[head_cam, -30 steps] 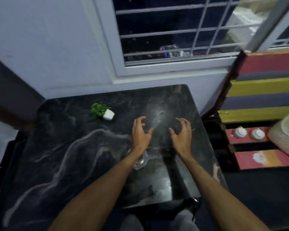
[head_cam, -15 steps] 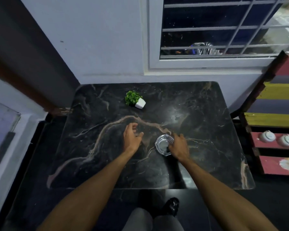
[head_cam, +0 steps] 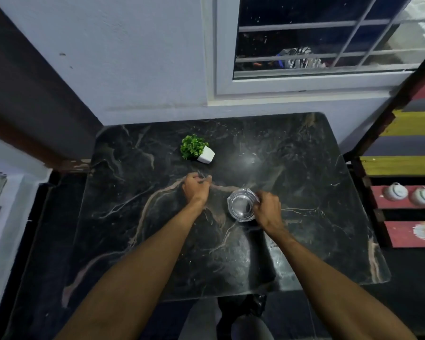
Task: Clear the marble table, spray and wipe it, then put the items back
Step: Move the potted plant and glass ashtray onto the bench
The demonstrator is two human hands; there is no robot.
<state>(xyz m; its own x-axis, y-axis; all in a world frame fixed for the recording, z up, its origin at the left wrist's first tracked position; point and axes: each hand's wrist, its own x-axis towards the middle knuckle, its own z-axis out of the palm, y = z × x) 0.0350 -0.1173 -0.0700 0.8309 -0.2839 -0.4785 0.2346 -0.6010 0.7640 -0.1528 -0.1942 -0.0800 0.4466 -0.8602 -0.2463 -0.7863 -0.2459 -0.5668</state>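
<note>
The black marble table point(head_cam: 138, 241) with pale veins fills the middle of the view. A clear glass ashtray point(head_cam: 241, 204) rests near its centre, and my right hand point(head_cam: 268, 212) grips its right rim. My left hand point(head_cam: 195, 190) hovers just left of the ashtray with its fingers curled in and nothing in them. A small green plant in a white pot point(head_cam: 198, 149) lies tipped on the table, beyond my left hand.
A wall and a barred window point(head_cam: 317, 45) stand behind the table. A striped wooden pallet shelf point(head_cam: 407, 148) on the right holds two small white lidded pots point(head_cam: 409, 193). Dark floor lies on the left and in front.
My view swung left and down onto the table. My right hand dropped onto the ashtray and took hold of its rim. My left hand's fingers curled in.
</note>
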